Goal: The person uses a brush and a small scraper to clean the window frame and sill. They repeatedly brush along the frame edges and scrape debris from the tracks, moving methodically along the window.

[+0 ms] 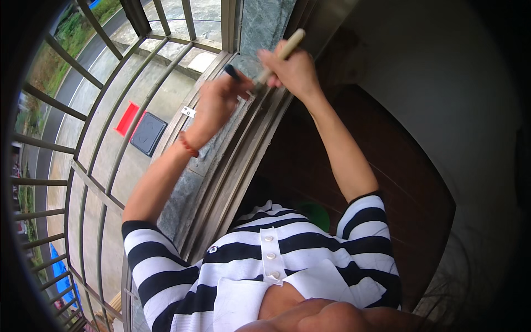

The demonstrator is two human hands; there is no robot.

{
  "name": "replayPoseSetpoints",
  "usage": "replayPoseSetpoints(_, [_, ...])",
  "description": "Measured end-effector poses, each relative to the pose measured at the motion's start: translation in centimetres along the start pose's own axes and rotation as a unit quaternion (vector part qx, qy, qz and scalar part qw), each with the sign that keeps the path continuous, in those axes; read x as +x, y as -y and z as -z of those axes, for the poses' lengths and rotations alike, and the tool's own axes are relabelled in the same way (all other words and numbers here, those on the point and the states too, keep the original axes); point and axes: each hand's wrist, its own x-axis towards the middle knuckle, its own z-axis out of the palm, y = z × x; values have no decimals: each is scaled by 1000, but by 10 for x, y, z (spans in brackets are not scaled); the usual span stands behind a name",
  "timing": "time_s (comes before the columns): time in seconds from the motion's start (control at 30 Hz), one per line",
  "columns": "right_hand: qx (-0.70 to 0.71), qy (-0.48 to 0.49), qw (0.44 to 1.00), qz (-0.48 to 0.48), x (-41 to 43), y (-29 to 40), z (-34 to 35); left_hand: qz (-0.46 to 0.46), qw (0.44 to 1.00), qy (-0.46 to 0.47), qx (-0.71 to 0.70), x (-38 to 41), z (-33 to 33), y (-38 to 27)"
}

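Note:
My left hand [218, 99], with a red bead bracelet [188, 144] at the wrist, reaches over the window sill. It grips a dark-handled tool [232, 72] whose working end is hidden by the fingers. My right hand [295, 68] is closed around a tool with a pale, thick handle [293, 43], tilted down to the left. That tool's lower end comes close to my left fingers, too blurred to tell its kind or whether they touch. Below both hands run the grooved metal window track [244, 153] and the grey-green stone sill [182, 197].
Metal security bars [110, 145] enclose the window on the left. Beyond them lie concrete ground, a red plastic object [127, 118] and a black rectangular plastic piece [149, 133]. A dark brown floor [298, 153] and a green object [314, 216] are inside, beside a pale wall [419, 95].

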Motion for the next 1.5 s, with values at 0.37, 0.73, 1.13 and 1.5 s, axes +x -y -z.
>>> replayPoseSetpoints(0.37, [-218,-38,971,90,11,-18,10,-31,996,8,78,-24,6,-16])
replayPoseSetpoints(0.73, [-179,122,976,7,30,-11,-8,39,991,-18,125,2,-18,1])
replayPoseSetpoints(1.13, [-45,-21,991,121,20,23,-11,-55,972,-126,189,7,42,-16])
replayPoseSetpoints(1.5, [-125,3,992,34,2,8,-2,17,991,-33,131,-22,27,-29])
